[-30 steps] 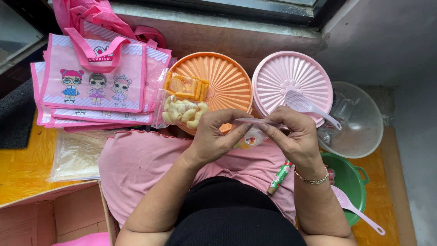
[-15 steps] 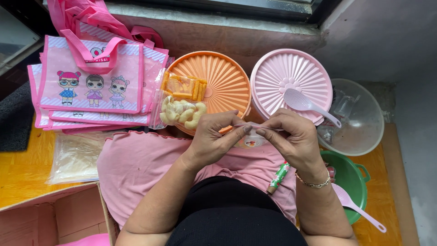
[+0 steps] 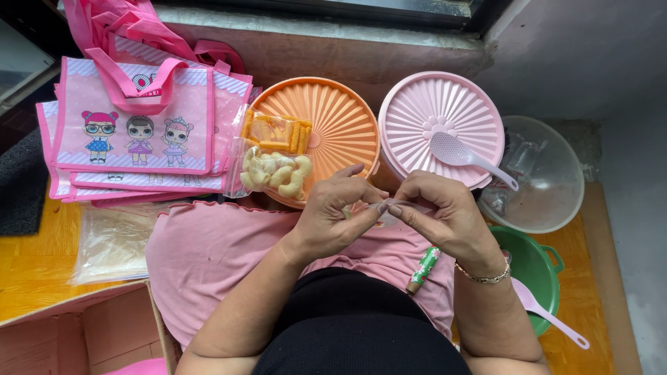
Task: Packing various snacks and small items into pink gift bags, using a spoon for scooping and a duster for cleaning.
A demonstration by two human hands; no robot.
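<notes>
My left hand (image 3: pixel 338 210) and my right hand (image 3: pixel 439 212) meet over my lap and pinch the top of a small clear plastic bag (image 3: pixel 386 208) between their fingertips. Most of the bag is hidden behind the fingers, so its contents cannot be told. Just beyond the hands, two filled clear snack bags (image 3: pixel 273 156) of orange sticks and pale puffs lie on a round orange ribbed lid (image 3: pixel 340 121). A pink perforated scoop (image 3: pixel 467 157) rests on a round pink ribbed lid (image 3: pixel 431 111).
A stack of pink cartoon tote bags (image 3: pixel 135 128) lies at the left, clear plastic bags (image 3: pixel 111 243) below it, a cardboard box (image 3: pixel 80 333) at the lower left. A clear bowl (image 3: pixel 549 173), a green tub (image 3: pixel 535 267) with a pink scoop (image 3: pixel 545 312), and a small green-wrapped lighter-like object (image 3: pixel 424 269) are at right.
Both hands have drawn closer together and slightly toward my body, fingertips working along the top of the small bag. Everything else has stayed put.
</notes>
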